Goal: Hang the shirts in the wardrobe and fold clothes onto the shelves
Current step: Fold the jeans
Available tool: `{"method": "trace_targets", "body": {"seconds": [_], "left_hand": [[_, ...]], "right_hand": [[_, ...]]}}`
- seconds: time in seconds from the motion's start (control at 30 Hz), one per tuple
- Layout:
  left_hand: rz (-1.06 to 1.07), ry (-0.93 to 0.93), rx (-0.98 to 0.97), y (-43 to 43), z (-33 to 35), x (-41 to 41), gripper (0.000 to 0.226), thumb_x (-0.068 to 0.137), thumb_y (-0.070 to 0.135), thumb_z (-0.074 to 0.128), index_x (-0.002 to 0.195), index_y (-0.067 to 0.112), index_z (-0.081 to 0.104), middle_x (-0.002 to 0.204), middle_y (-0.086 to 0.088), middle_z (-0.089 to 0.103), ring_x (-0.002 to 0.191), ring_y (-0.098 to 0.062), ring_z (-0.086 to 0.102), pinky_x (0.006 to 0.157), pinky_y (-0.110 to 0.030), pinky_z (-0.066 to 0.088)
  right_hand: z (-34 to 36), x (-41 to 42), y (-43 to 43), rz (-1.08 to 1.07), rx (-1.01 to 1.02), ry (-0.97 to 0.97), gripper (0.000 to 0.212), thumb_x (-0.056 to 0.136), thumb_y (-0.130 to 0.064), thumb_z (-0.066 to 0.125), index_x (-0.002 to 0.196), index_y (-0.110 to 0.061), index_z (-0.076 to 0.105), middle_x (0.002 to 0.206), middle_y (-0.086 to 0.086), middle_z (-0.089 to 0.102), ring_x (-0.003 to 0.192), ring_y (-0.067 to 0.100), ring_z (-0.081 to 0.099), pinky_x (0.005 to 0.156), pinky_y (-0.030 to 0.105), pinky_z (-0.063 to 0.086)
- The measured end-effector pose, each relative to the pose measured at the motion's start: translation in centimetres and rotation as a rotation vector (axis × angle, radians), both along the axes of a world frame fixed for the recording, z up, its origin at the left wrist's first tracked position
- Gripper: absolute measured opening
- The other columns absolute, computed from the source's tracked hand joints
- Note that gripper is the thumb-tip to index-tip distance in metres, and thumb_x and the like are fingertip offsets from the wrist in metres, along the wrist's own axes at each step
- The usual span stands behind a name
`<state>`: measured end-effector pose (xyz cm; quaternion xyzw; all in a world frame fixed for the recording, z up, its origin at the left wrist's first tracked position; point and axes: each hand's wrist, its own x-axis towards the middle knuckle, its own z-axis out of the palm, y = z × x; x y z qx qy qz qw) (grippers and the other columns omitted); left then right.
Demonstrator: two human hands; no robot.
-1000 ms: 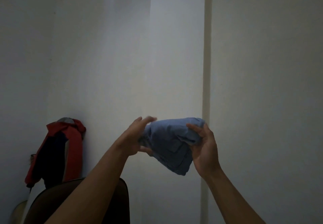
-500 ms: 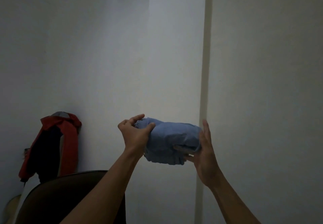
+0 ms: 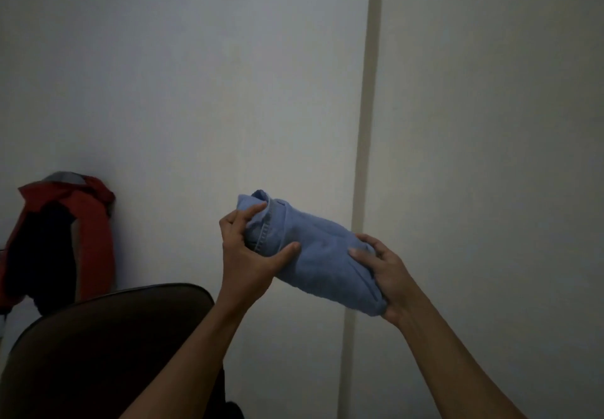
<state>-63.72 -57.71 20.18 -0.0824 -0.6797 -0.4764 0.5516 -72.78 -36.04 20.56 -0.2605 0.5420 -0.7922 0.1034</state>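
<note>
Out in front of the pale wall, held in the air with nothing beneath it, a blue garment sits rolled into a short bundle between the person's two hands. It slants from its upper end on the left down to its lower end on the right. The left hand grips the upper end, its fingers curled over the top of the cloth and the thumb pressed along a stitched hem. The right hand grips the lower end with bent fingers that dig into the fabric.

The step in hand looks like the folding part of the task, with the bundle being tightened or squared before it is put away. No shelf, rail or open wardrobe is in view, so the next move probably calls for turning towards the shelves. Both ends need to be kept pinched so the roll does not spring loose on the way.

A dark chair back stands at lower left, and a red jacket hangs against the wall beyond it. A pale upright strip runs down the wall just behind the bundle.

No brand, label or writing can be read anywhere; only the line of hem stitching shows on the cloth
</note>
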Motion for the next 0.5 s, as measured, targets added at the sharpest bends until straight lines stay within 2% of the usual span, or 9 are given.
{"method": "trace_targets", "body": {"seconds": [0.07,0.13,0.2,0.27,0.3,0.37,0.43,0.5], "left_hand": [[-0.068,-0.018,0.104,0.5,-1.3,-0.2,0.101,0.053,0.043,0.090,0.139,0.022,0.042,0.135,0.001,0.049,0.125,-0.008,0.053,0.098,-0.028,0.052],[-0.107,-0.065,0.265,1.8,-1.8,-0.3,0.107,0.056,0.039,0.093,0.145,0.025,0.036,0.136,0.008,0.047,0.120,-0.004,0.054,0.092,-0.025,0.053],[-0.201,-0.223,0.488,2.6,-1.9,-0.8,0.111,0.053,0.048,0.093,0.147,0.033,0.034,0.143,0.003,0.041,0.123,-0.014,0.051,0.089,-0.031,0.052],[-0.400,-0.471,0.649,2.4,-2.1,-2.0,0.119,0.045,0.059,0.088,0.147,0.033,0.033,0.145,-0.003,0.045,0.123,-0.029,0.054,0.092,-0.046,0.053],[-0.530,-0.625,0.657,2.5,-2.1,-2.4,0.120,0.044,0.063,0.088,0.147,0.031,0.036,0.141,-0.005,0.052,0.120,-0.033,0.058,0.092,-0.051,0.054],[-0.752,-0.858,0.544,3.7,-2.4,-2.5,0.107,0.050,0.067,0.086,0.140,0.023,0.050,0.129,-0.009,0.065,0.110,-0.035,0.066,0.089,-0.052,0.055],[-0.772,-0.914,0.433,5.9,-2.9,-2.2,0.100,0.052,0.056,0.091,0.136,0.019,0.053,0.122,-0.010,0.069,0.104,-0.032,0.069,0.081,-0.046,0.058],[-0.650,-0.885,0.359,8.2,-3.8,-1.8,0.112,0.045,0.042,0.097,0.142,0.023,0.044,0.130,-0.007,0.062,0.107,-0.028,0.065,0.078,-0.043,0.059]], "right_hand": [[-1.2,0.3,0.9,-0.115,-0.019,0.112,0.049,0.069,-0.018,0.076,0.116,-0.010,0.063,0.121,0.015,0.067,0.099,0.023,0.072,0.074,0.032,0.061],[-2.6,0.6,2.2,-0.184,-0.028,0.202,0.057,0.066,-0.029,0.085,0.116,-0.011,0.063,0.120,0.010,0.069,0.102,0.022,0.071,0.075,0.030,0.060],[-3.6,1.3,4.1,-0.225,-0.029,0.248,0.074,0.057,-0.040,0.093,0.117,-0.011,0.062,0.116,0.004,0.071,0.105,0.024,0.070,0.078,0.031,0.060],[-4.4,2.4,6.4,-0.278,-0.011,0.289,0.061,0.062,-0.030,0.091,0.113,-0.012,0.063,0.110,-0.001,0.073,0.105,0.025,0.070,0.078,0.029,0.059],[-4.7,3.0,7.6,-0.311,0.005,0.311,0.050,0.067,-0.021,0.086,0.110,-0.012,0.063,0.108,-0.003,0.073,0.105,0.024,0.070,0.078,0.028,0.058],[-5.3,4.2,10.0,-0.375,0.054,0.340,0.039,0.070,-0.010,0.080,0.105,-0.015,0.064,0.108,-0.004,0.072,0.108,0.022,0.068,0.081,0.028,0.058],[-5.9,5.4,12.2,-0.406,0.102,0.351,0.035,0.071,-0.022,0.088,0.098,-0.017,0.067,0.115,0.003,0.068,0.113,0.025,0.065,0.089,0.036,0.056],[-6.5,7.2,14.0,-0.432,0.104,0.300,0.052,0.065,-0.046,0.089,0.095,-0.009,0.067,0.117,0.009,0.065,0.113,0.028,0.062,0.094,0.044,0.052]]}}
